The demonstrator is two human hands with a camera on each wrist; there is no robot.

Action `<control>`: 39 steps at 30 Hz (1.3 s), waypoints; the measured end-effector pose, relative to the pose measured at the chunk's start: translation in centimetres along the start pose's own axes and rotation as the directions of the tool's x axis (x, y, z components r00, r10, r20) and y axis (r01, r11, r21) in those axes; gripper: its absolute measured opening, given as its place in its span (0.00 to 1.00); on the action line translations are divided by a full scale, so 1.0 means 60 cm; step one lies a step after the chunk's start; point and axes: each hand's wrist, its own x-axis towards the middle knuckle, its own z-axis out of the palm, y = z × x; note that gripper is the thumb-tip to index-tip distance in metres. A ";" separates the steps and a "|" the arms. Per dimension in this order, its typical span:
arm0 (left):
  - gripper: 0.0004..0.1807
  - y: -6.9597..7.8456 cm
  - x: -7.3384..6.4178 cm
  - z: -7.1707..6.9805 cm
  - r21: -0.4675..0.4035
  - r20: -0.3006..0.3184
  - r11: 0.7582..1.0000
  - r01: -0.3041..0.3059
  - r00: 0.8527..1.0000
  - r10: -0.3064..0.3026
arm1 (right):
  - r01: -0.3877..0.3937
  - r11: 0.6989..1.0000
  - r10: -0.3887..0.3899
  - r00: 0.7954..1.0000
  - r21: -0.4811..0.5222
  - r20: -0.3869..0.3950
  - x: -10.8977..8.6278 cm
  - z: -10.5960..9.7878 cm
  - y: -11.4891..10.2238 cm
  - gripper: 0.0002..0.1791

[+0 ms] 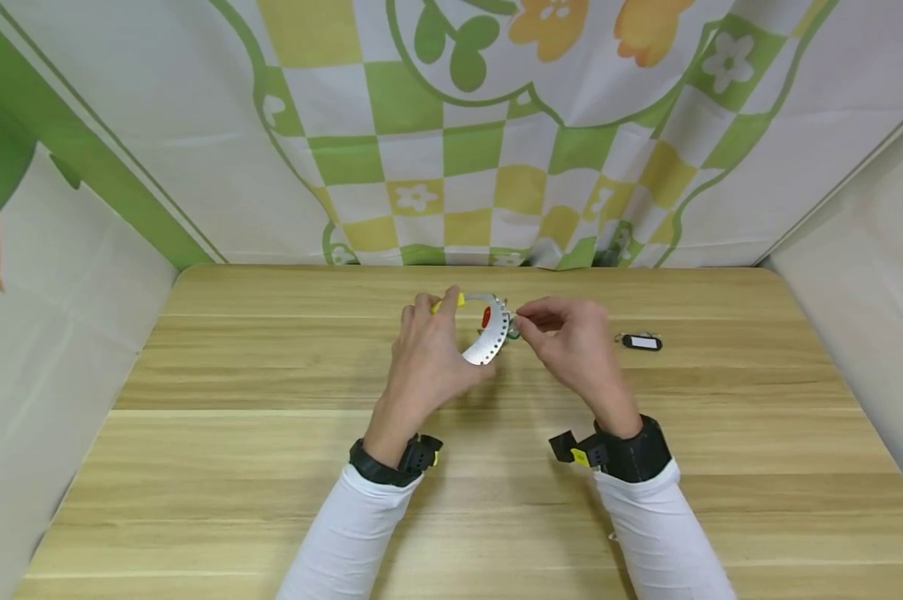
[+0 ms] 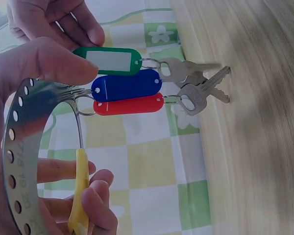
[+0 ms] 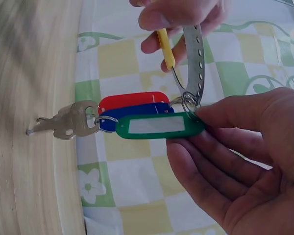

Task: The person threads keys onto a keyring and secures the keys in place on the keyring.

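My left hand (image 1: 431, 350) grips a flat metal key ring (image 1: 489, 346) with numbered holes along its band; the fingers lie on its yellow sleeve (image 2: 80, 193). From the band hang a red key tag (image 2: 130, 105), a blue key tag (image 2: 127, 85) and a green key tag (image 3: 159, 126), with silver keys (image 2: 193, 98) on their far ends. Thumb and forefinger of my right hand (image 1: 575, 337) pinch the green tag's end beside the small split rings (image 3: 189, 102), right at the metal band. In the left wrist view my left thumb overlaps the green tag.
A black key tag (image 1: 641, 342) with a white label lies on the wooden table (image 1: 234, 433), right of my right hand. A small pale thing (image 1: 613, 537) shows beside the right sleeve. A checked cloth (image 1: 466, 150) hangs along the back edge.
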 end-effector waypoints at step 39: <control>0.57 -0.004 0.002 -0.001 -0.043 0.008 0.999 0.013 1.000 -0.012 | 0.243 0.965 -0.236 0.969 -0.094 0.077 0.001 -0.001 0.018 0.14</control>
